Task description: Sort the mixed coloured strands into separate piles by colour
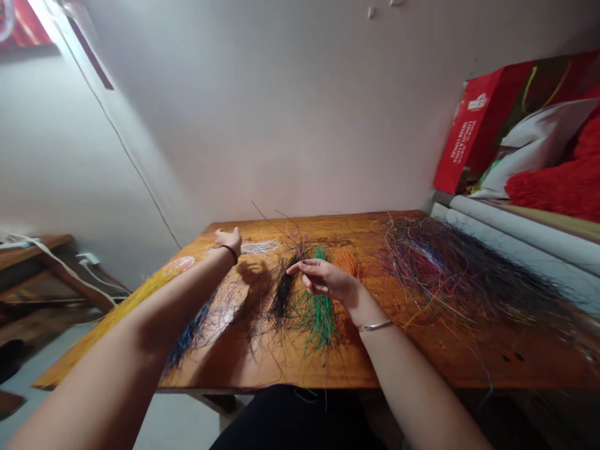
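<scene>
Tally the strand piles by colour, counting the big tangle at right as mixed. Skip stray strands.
Yellow pile: 1
Blue pile: 1
White pile: 1
Black pile: 1
Green pile: 1
Orange pile: 1
Mixed pile: 1
Total: 7

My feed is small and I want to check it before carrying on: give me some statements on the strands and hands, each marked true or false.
1. The left hand is nearest the white strands. True.
2. The silver bangle is on the left wrist. False: the silver bangle is on the right one.
3. In this view, the right hand partly covers the green strands. True.
4. The mixed-colour pile lies left of the blue strands. False: the mixed-colour pile lies right of the blue strands.
</scene>
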The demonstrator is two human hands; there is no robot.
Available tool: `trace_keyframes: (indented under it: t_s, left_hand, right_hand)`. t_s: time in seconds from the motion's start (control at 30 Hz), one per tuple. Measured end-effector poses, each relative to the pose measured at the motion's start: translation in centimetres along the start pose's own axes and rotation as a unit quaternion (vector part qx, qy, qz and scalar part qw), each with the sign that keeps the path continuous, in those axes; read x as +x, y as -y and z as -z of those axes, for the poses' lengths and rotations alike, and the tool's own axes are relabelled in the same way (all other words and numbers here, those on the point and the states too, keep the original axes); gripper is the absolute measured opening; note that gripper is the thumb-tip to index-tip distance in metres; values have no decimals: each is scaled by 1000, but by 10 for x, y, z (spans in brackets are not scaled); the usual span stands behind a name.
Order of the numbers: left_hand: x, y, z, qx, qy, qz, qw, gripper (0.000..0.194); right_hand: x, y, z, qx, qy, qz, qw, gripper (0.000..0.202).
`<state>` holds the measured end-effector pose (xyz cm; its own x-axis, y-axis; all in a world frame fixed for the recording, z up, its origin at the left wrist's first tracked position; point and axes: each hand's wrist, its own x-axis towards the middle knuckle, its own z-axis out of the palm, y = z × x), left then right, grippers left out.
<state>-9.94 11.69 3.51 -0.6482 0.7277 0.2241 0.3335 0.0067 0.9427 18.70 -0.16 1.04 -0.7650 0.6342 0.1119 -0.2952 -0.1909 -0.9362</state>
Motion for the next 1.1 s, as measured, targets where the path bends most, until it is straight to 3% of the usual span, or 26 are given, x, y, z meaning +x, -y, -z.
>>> trace_keyframes:
  t_s: [0.07,0.13,0.27,0.37,0.57,0.73,0.9,0.93,1.1]
  left_hand:
    - [-21,-5,-8,-19,15,-9,1000,39]
    - [-54,-9,-13,-76,61,-65,993,30]
    - [-130,-7,-12,-111,233,-237,937,29]
    - [-161,5,-9,-94,260,-271,922,29]
    - [-159,27,-8,-50,260,-301,916,30]
    - [-154,26,-6,-162,262,-210,928,32]
    - [-154,21,-3,-151,155,-209,954,31]
    - [-155,20,-2,-146,161,-212,953,32]
    - [-160,16,-5,-184,291,-181,921,36]
  right_hand:
    - [1,1,-1,2,-28,5,1000,31]
    - [4,1,0,-11,-65,12,998,31]
    - [10,-6,-1,-59,-133,9,989,26]
    - [16,-15,-2,-97,-160,-2,982,30]
    - [21,-25,-1,-171,-160,-21,972,41]
    - [17,-20,1,-156,-158,-32,975,35]
    - [13,-13,-1,-124,-169,-42,977,35]
    - [13,-12,-1,-121,-170,-41,977,35]
    - [13,-14,1,-114,-163,-32,979,32]
